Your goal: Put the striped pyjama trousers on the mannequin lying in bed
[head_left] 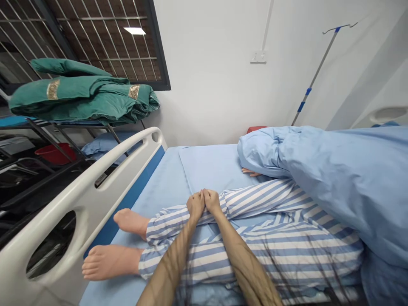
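Two legs in blue-and-white striped trousers lie on a bed with a light blue sheet. The bare feet point left, toward the footboard, and look like a manikin's. My left hand and my right hand are side by side at the far leg, around knee or shin height. Both have their fingers closed on the striped trouser cloth, knuckles nearly touching. A blue quilt covers the upper body. Fingertips of another hand show under its edge.
The white footboard borders the bed at left. Beyond it, green folded bedding lies on a rack, with a red basin below. An IV pole stands at the back right. Dark hair strands blur the lower view.
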The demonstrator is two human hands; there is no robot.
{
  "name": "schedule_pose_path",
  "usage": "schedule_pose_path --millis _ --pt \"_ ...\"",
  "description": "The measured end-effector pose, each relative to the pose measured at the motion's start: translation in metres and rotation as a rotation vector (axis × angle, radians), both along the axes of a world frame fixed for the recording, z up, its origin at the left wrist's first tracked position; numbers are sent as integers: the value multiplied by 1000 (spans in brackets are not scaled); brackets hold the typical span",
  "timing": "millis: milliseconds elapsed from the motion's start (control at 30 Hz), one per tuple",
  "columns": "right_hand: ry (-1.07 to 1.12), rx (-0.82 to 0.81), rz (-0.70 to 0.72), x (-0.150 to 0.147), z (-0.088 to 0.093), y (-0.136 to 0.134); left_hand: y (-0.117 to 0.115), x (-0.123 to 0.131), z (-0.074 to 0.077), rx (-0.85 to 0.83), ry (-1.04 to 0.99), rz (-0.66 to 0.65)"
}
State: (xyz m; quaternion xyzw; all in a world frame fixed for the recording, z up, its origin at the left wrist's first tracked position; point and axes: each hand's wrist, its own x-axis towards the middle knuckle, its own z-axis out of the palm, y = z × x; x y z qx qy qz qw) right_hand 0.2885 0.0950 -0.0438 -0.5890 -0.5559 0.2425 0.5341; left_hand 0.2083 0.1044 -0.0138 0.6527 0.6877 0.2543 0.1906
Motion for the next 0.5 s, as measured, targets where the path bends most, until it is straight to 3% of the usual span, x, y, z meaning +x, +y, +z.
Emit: schedule_pose_path --millis 100,300,500 --pt "-72 -38 -1 -1 5 0 -8 -1 -8 -29 119 -2" --pt "-198 -32 -17 20 23 -5 -6 0 -4 -69 161 -24" --pt "-421 -127 -147 41 11 -17 -6 3 -12 -38 215 -38"
